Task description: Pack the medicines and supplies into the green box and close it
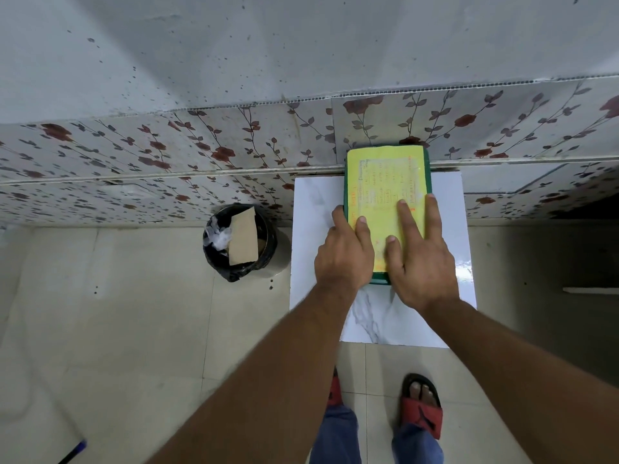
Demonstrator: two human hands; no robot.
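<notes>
The green box (pixel 426 169) lies shut on a small white marble-look table (pixel 318 209), its far end against the flowered wall. A yellow handwritten sheet (pixel 385 175) covers its lid. My left hand (pixel 345 252) rests on the box's near left corner, thumb along the left edge and fingers on the lid. My right hand (pixel 418 256) lies flat on the near right part of the lid, fingers spread toward the wall. No medicines or supplies are visible outside the box.
A black bin (pixel 239 242) lined with a bag stands on the floor left of the table, holding a brown card and crumpled white paper. The tiled wall runs behind the table. My feet in red sandals (pixel 422 410) stand just below the table's near edge.
</notes>
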